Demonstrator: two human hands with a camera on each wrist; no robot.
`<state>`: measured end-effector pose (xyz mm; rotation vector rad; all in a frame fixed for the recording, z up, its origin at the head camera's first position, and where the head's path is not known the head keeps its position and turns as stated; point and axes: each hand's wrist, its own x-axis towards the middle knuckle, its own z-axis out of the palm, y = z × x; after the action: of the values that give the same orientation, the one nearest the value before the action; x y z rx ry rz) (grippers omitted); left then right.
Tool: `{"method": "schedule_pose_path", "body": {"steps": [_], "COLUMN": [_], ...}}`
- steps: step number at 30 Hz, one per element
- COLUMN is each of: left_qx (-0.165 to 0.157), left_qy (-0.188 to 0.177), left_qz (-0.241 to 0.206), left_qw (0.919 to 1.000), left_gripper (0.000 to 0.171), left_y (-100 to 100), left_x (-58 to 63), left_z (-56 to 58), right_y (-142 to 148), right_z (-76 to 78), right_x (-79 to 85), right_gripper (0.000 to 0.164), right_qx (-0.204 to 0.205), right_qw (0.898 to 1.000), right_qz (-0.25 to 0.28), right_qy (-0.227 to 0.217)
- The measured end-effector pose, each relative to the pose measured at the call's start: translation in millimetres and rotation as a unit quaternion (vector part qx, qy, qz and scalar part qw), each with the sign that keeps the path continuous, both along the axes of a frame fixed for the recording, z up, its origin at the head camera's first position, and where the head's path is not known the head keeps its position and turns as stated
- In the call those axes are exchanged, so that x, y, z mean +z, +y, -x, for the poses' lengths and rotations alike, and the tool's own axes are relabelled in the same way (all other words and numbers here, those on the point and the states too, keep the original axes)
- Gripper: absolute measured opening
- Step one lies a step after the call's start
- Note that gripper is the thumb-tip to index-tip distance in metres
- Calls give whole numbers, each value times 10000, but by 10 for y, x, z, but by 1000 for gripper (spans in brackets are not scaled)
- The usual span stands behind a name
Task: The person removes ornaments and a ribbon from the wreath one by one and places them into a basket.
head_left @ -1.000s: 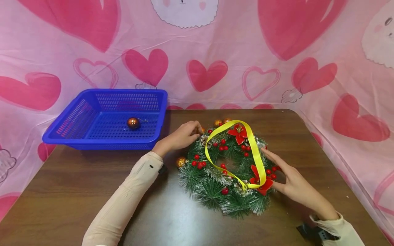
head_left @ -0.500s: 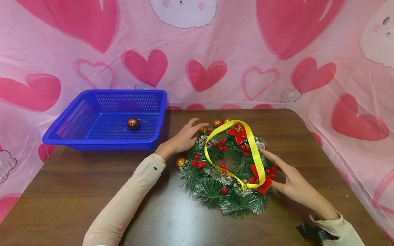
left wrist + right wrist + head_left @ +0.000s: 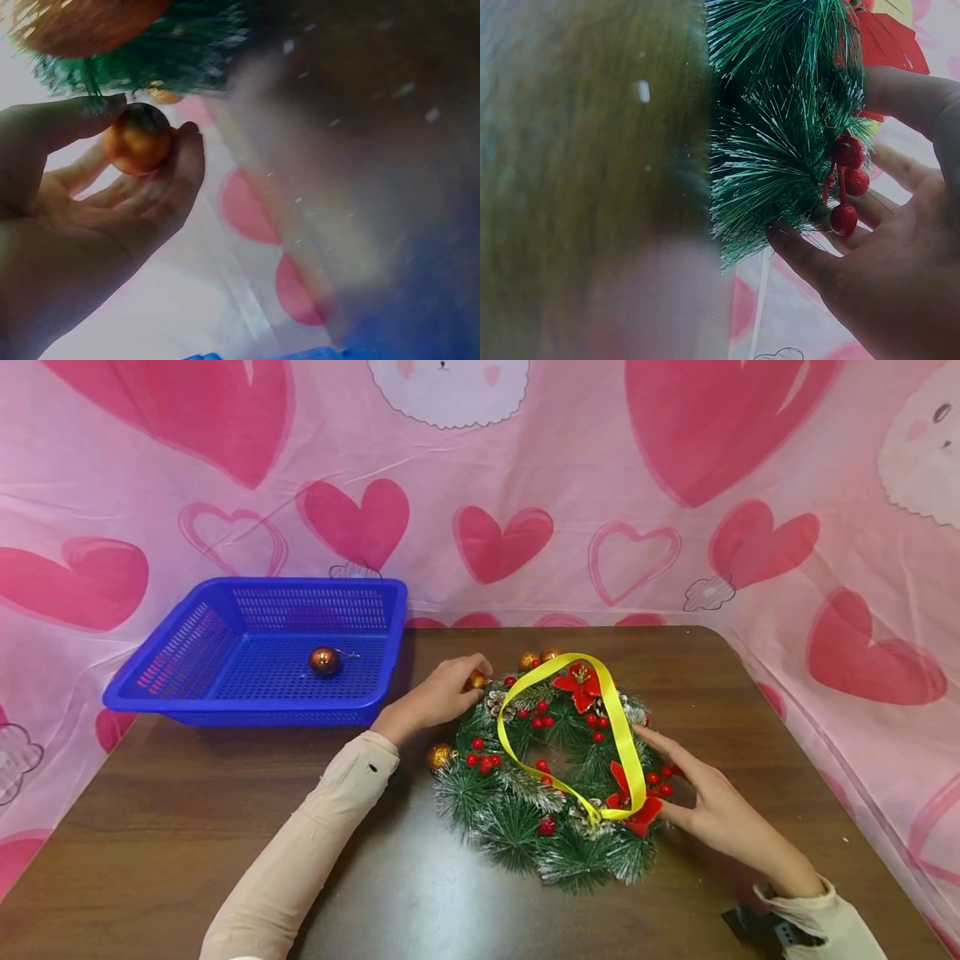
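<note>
A green Christmas wreath [image 3: 513,831] lies on the table, trimmed with red berries, pinecones and red poinsettias [image 3: 579,687]. A loop of yellow ribbon [image 3: 628,739] lies over it. At its upper left edge my left hand [image 3: 441,693] pinches a shiny gold-orange Christmas ball [image 3: 139,140] between thumb and fingers. My right hand [image 3: 716,806] rests at the wreath's right side, its fingers spread and fairly straight against the greenery, with red berries [image 3: 845,184] in front of the palm. Further gold balls [image 3: 440,757] show on the wreath's left and back edges.
A blue plastic basket [image 3: 247,703] stands at the back left of the wooden table [image 3: 187,827], with one copper-coloured ball [image 3: 325,662] in it. Behind the table hangs a pink cloth [image 3: 577,460] printed with hearts.
My left hand's fingers spread apart over the ball at the wreath's upper left, then closed round it, drawing it slightly left. My right hand and the wreath have hardly moved.
</note>
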<state>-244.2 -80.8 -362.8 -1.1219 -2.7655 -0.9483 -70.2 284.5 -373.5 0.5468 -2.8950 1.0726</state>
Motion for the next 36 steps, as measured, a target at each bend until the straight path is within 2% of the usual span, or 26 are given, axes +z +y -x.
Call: {"method": "schedule_pose_path", "body": {"steps": [4, 12, 19, 26, 36], "left_qx": [168, 1, -296, -272, -218], "left_qy": [110, 405, 311, 170, 137], "left_qz": [-384, -690, -661, -758, -1094], "left_qw": [9991, 9968, 9969, 9966, 9937], "left_gripper": [28, 27, 27, 26, 25], "left_y": [-19, 22, 105, 118, 75], "left_x": [108, 190, 239, 284, 325], "left_z": [-18, -86, -170, -201, -176], "right_y": [-3, 3, -1, -4, -5], "right_z": [-5, -8, -8, -4, -9], "right_x": [1, -10, -4, 13, 20], "right_gripper": [96, 94, 93, 94, 93], "right_qx": [-9, -31, -21, -34, -79], "right_qw": [10000, 10000, 10000, 10000, 9999], "right_qz": [10, -6, 7, 11, 0], "right_qy": [16, 47, 33, -48, -101]}}
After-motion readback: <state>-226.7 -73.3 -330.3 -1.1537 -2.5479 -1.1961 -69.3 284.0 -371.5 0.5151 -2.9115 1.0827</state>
